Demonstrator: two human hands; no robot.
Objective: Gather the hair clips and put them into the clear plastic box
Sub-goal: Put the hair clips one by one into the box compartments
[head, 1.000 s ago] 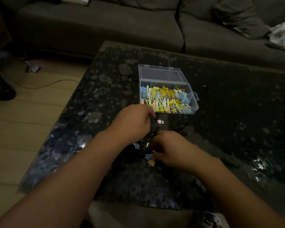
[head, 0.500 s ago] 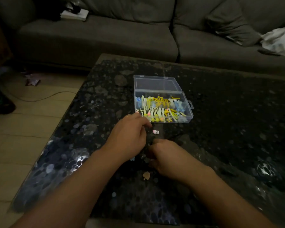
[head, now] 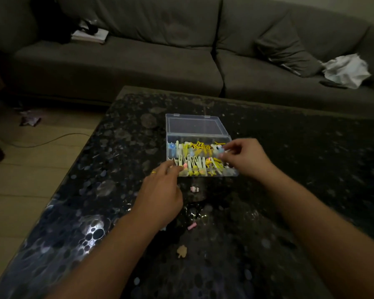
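Both hands are reaching over the clear plastic box (head: pixel 203 134).
The left hand (head: pixel 162 190) is pinching a clip at its front-left corner; the right hand (head: pixel 244 158) is pinching a pale clip (head: pixel 221 150) above its right end.

Both arms fwd; left hand (head: pixel 163 192) & right hand (head: pixel 247 158) fingers pinched

Pretty dim room, lights looking low. A grey sofa (head: pixel 121 61) is running along the back, with a matching cushion (head: pixel 287 55), a crumpled white cloth (head: pixel 345 70) and some papers (head: pixel 89 36) lying on it. The dark bubble-patterned counter (head: pixel 300 169) is catching glare. A thin cable (head: pixel 45 142) is trailing over the light wooden floor (head: pixel 20 190).
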